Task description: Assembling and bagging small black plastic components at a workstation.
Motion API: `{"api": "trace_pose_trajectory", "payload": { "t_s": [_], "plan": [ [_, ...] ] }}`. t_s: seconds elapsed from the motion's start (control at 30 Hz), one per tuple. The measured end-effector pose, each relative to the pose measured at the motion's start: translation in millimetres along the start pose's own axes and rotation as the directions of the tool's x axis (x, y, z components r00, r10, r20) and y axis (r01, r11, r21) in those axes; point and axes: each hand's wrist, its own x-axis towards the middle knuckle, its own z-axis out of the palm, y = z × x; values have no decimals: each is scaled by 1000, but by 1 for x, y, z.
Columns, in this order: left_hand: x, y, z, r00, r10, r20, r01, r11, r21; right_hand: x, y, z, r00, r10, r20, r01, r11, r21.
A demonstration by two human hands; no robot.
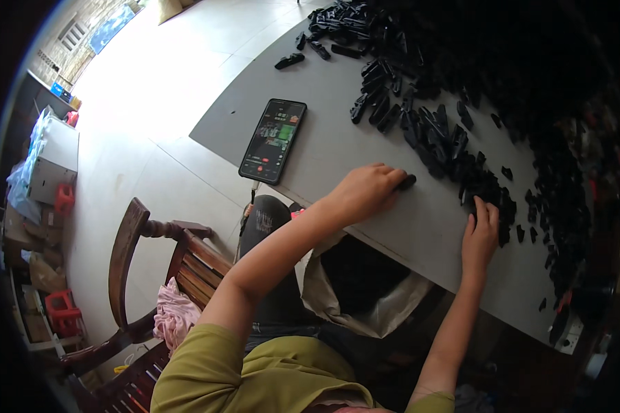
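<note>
My left hand (pixel 369 192) is over the table with its fingers closed on a small black plastic piece (pixel 408 182), whose end sticks out past the fingertips. At the near edge of a heap of similar black plastic pieces (pixel 434 134), my right hand (pixel 483 230) has its thumb and fingers bent round a dark piece (pixel 468 198). That piece is hard to make out among its neighbours. The heap spreads along the far and right side of the light table (pixel 310 141).
A phone (pixel 273 141) with a lit screen lies near the table's left edge. Below the front edge, a pale open sack (pixel 320 292) with a dark inside stands by my legs. A wooden chair (pixel 127 261) with a pink cloth (pixel 175 313) is at the left.
</note>
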Motion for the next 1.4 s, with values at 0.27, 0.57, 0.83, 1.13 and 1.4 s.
{"api": "trace_pose_trajectory", "payload": {
  "t_s": [0.27, 0.57, 0.83, 1.13, 1.4],
  "plan": [
    [-3, -7, 11, 967, 234, -99, -213, 959, 185, 0, -8, -4, 991, -130, 30, 132, 989, -70],
    [-19, 10, 10, 990, 18, 143, -48, 976, 215, -14, -9, -15, 991, -93, 94, 80, 987, 140],
    [-29, 14, 9, 991, 123, 45, -120, 991, -60, -29, -14, -37, 972, -104, 210, 48, 965, 256],
    [-37, 6, -1, 993, -2, 117, 40, 947, -320, -35, -36, -19, 976, -1, 217, -158, 685, 712],
    [-33, 9, 6, 994, 72, 80, -40, 937, -346, -37, -66, -2, 988, -155, -3, 118, 743, 659]
  ]
}}
